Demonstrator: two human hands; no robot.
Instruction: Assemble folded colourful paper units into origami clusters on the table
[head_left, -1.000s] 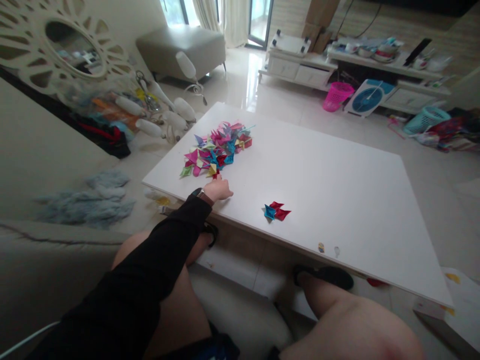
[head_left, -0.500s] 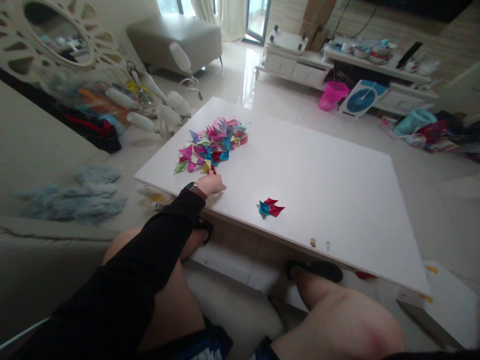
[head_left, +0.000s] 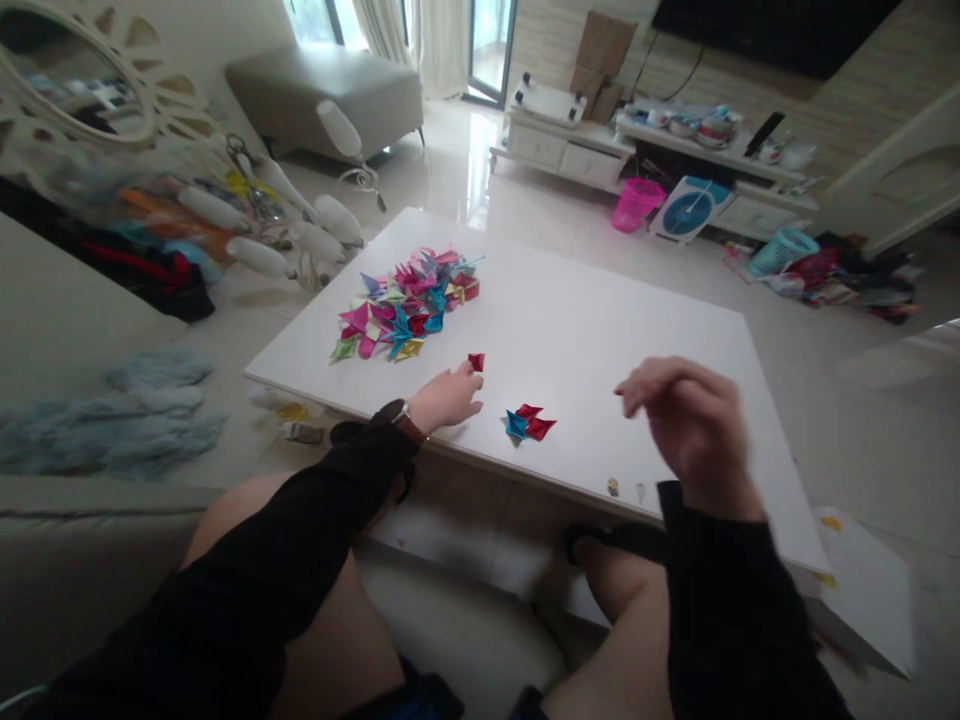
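Note:
In the head view my left hand (head_left: 448, 395) is closed, with its fingertips on a small red folded-paper piece (head_left: 477, 362) above the near part of the white table. Just right of it sit several folded-paper pieces, one blue (head_left: 515, 425) and the others red (head_left: 540, 428). My right hand (head_left: 686, 425) is raised over the table's right side, a little blurred. Its fingers are loosely bent and apart, and nothing shows in them. A heap of colourful origami pieces (head_left: 405, 300), pink, blue, green and yellow, lies at the table's left.
The white table (head_left: 600, 330) spans the middle. Two small stickers or charms (head_left: 613, 487) lie near its front edge. Beyond stand a pink basket (head_left: 637, 205), a blue-and-white fan (head_left: 688, 210) and a low cabinet (head_left: 559, 150). Lamp shades (head_left: 259, 257) hang close to the left corner.
My left hand has moved right, away from the heap, carrying the red folded-paper piece towards the small group. My right hand has come into view over the table. The view has shifted slightly.

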